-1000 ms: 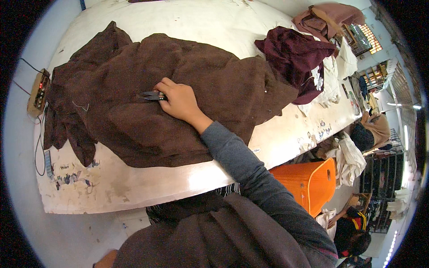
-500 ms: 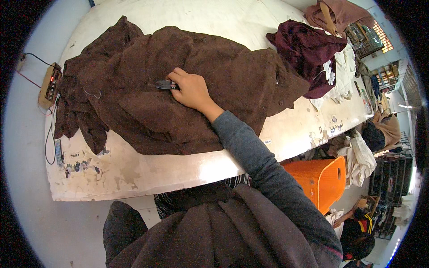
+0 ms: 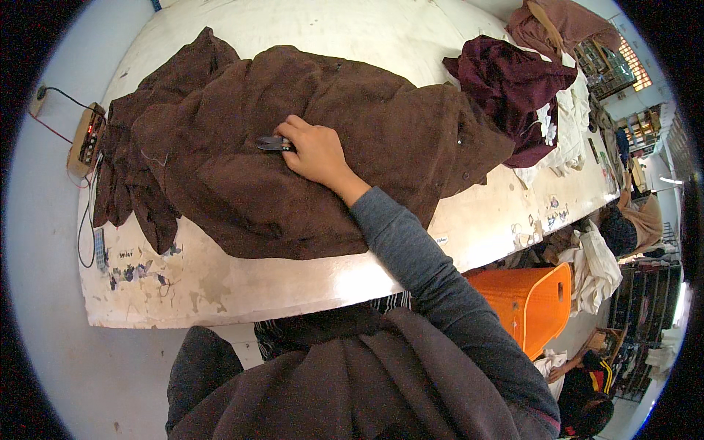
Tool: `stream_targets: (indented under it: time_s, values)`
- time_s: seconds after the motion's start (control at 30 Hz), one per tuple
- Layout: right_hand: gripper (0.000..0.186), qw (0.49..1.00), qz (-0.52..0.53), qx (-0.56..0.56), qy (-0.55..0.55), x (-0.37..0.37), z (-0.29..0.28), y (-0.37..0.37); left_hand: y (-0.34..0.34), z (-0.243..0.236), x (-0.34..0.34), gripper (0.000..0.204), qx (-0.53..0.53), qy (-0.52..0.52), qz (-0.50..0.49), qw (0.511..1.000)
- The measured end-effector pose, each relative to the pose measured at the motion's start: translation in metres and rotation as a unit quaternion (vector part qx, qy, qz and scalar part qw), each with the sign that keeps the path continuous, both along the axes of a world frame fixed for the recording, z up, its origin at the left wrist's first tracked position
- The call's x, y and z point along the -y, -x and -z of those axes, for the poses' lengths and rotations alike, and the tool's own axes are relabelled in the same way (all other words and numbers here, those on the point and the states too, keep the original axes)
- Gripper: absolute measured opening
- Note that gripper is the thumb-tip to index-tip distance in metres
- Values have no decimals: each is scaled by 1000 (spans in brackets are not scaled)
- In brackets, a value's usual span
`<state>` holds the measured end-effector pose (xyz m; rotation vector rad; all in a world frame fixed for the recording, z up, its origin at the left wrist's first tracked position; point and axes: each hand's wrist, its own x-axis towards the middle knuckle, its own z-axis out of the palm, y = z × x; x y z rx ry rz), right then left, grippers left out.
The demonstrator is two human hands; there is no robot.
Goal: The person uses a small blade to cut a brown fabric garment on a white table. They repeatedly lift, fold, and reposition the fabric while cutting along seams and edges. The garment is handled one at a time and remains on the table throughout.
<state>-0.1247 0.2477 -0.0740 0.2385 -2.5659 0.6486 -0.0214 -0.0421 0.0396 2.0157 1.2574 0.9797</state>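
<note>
A brown garment with buttons, shaped like a shirt or jacket, lies spread and rumpled over the table. My right hand rests on its middle, fingers closed round small dark thread snips. The blades stick out to the left, close above the cloth. A loose pale thread lies on the garment left of the snips. My left hand is out of view; only a dark sleeve shows at the lower left.
The white table has a worn front edge. A power strip with cords hangs at its left end. Maroon cloth and white cloth lie at the right. An orange bin stands below. Other people are farther right.
The view has shifted very slightly. My right hand stays at the same spot on the garment with the snips, whose blades are turned a little differently.
</note>
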Motion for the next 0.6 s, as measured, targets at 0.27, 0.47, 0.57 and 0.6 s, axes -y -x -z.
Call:
stream_targets:
  time_s: [0.27, 0.47, 0.57, 0.6]
  values:
    - [31, 1000, -2, -3, 8, 1, -2, -1, 2, -2, 0, 34, -1, -2, -3, 1000]
    - [26, 1000, 20, 9, -8, 4, -3, -2, 2, -2, 0, 35, -2, -2, -6, 1000]
    - [32, 1000, 3, -7, 0, 3, -1, 0, 1, -2, 1, 35, -3, -3, -4, 1000]
    - [30, 1000, 7, -8, 1, 2, 0, 0, 2, -3, 2, 35, -4, -4, -3, 1000]
